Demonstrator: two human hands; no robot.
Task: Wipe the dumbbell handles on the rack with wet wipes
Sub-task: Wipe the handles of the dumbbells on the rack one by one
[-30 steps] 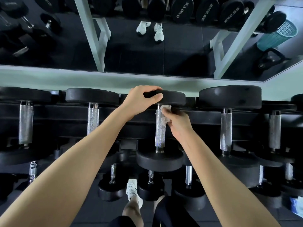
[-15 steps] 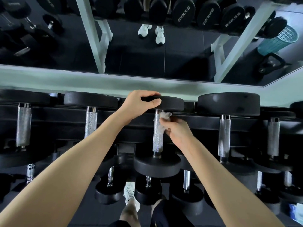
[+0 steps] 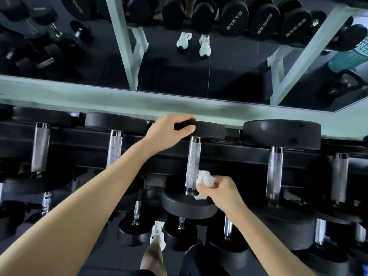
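A black dumbbell lies on the top rack in the middle of the view, its knurled silver handle [image 3: 192,162] running away from me. My left hand [image 3: 169,132] grips the rim of its far weight plate [image 3: 209,128]. My right hand [image 3: 221,192] pinches a crumpled white wet wipe [image 3: 205,179] against the near end of the handle, just above the near plate [image 3: 185,206]. More dumbbells with silver handles sit left [image 3: 114,150] and right [image 3: 274,174] on the same rack.
A black rack bar [image 3: 235,154] crosses under the handles. Smaller dumbbells [image 3: 135,230] fill the lower tier. A pale green ledge [image 3: 79,92] and a mirror stand behind the rack. My white shoe [image 3: 158,234] shows on the dark floor.
My right hand slid the wipe down the handle from its far end to the near end. My left hand kept its grip on the far plate.
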